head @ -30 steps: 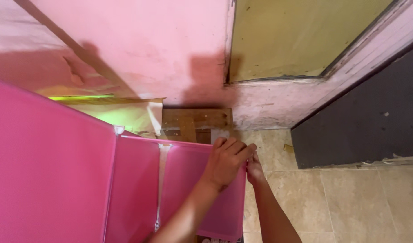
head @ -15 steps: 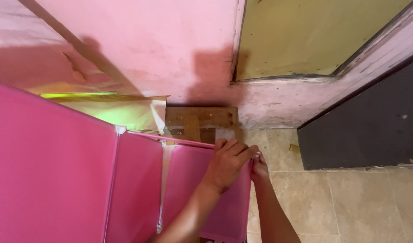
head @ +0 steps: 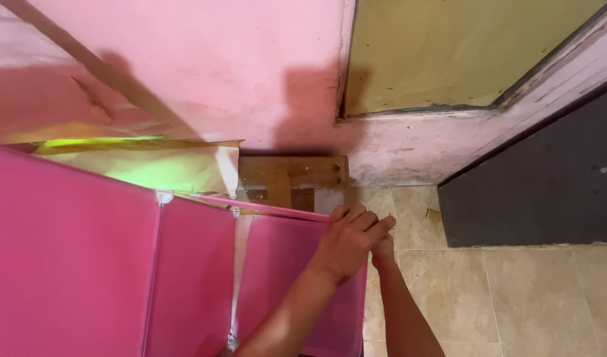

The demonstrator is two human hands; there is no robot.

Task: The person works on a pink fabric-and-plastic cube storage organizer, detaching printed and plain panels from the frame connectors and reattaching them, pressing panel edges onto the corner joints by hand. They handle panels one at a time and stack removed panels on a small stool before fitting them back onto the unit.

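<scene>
Hands barely shifted, left hand [head: 348,243] clasping pink panel [head: 297,271] corner, right hand [head: 382,251] mostly hidden, grip unclear

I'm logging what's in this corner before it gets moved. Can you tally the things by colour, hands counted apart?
Pink panels: 3
Brown wooden frame: 1
Yellow-green sheet: 1
Dark grey slab: 1
Hands: 2, the left hand on the right-most panel's top corner, the right hand mostly hidden behind it
Total: 8

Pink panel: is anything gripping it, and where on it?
Both hands are at the top right corner of the pink panel. The left hand curls over its top edge; the right hand sits behind at the corner, its grip mostly hidden.
</scene>
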